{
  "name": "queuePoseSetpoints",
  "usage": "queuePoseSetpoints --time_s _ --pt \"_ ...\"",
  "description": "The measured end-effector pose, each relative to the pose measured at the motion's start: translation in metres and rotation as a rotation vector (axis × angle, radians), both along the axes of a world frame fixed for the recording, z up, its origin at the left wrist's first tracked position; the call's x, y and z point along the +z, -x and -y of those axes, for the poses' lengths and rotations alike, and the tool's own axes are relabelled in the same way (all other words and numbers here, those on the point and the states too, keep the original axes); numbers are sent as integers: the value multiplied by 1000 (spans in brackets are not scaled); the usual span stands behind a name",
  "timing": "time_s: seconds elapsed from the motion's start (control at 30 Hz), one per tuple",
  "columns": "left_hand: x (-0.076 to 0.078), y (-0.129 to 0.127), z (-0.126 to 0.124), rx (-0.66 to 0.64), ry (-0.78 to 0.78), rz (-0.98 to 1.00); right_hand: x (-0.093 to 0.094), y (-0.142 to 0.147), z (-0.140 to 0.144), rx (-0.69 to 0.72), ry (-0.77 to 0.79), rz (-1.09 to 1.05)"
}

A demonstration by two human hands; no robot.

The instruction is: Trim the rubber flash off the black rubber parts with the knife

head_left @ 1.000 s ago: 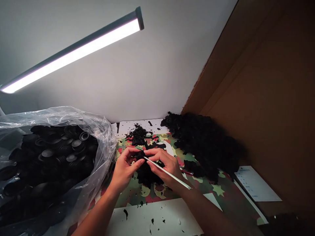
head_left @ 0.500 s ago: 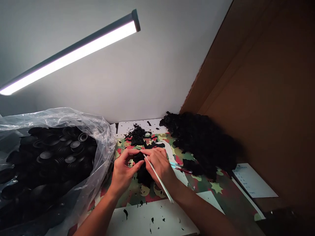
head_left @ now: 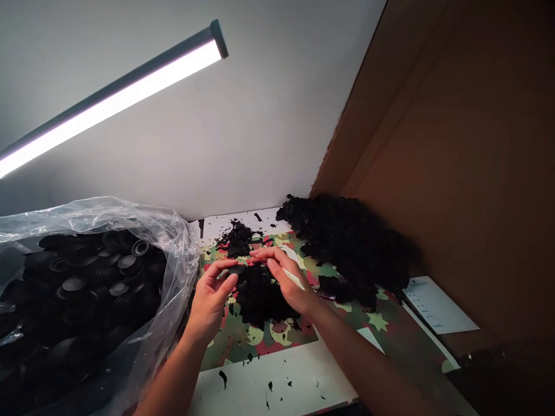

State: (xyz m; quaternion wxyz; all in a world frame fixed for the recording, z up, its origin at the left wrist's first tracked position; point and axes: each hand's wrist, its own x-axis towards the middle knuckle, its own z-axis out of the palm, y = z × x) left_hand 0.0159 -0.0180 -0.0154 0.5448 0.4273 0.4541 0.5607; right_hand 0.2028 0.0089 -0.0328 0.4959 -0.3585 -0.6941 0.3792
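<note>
Pinching a small black rubber cap [head_left: 237, 269] between thumb and fingers, the left hand [head_left: 211, 297] holds it just above the scrap pile [head_left: 260, 297] on the camo mat [head_left: 243, 338]. The right hand [head_left: 284, 280] is closed around a thin white tool [head_left: 293, 279], fingertips touching the cap. A plastic bag [head_left: 173, 271] of caps sits left; another black heap [head_left: 351, 248] right.

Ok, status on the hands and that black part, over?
Left hand pinching small black rubber part. Right hand holding thin white tool beside it. Black scrap pile directly beneath; bag of parts at left.
</note>
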Motion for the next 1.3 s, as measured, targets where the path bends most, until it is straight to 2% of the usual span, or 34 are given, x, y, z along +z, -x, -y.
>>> queuePoseSetpoints --time_s 0.1,0.23,0.37,0.6,0.73,0.8,0.9,1.0,1.07,1.13,1.2,1.3 --pt "-1 0 0 2 -72 -161 4 9 9 34 1 155" --pt "4 1 2 10 -179 -423 7 14 10 -96 -80 424" --pt "9 5 1 -49 -284 -527 13 10 6 -36 -176 606" --pt "16 11 -3 -159 -132 -440 14 7 5 25 -259 544" --pt "24 13 -8 -264 -157 -537 13 4 5 46 -333 561" --pt "25 10 -8 -269 -175 -559 12 4 4 48 -382 577" --pt "17 -3 -7 -153 -134 -442 7 9 4 -15 -473 602" --pt "4 -16 -10 -5 -10 -143 2 19 11 -82 -599 615" --pt "0 -18 -16 101 41 73 -1 26 20 -52 -687 587" --pt "3 -15 -21 179 26 221 -3 31 27 -11 -737 539" --pt "10 -10 -24 152 4 289 -4 31 27 -57 -714 514" --pt "19 -5 -18 35 -9 307 -7 22 15 -198 -587 560"
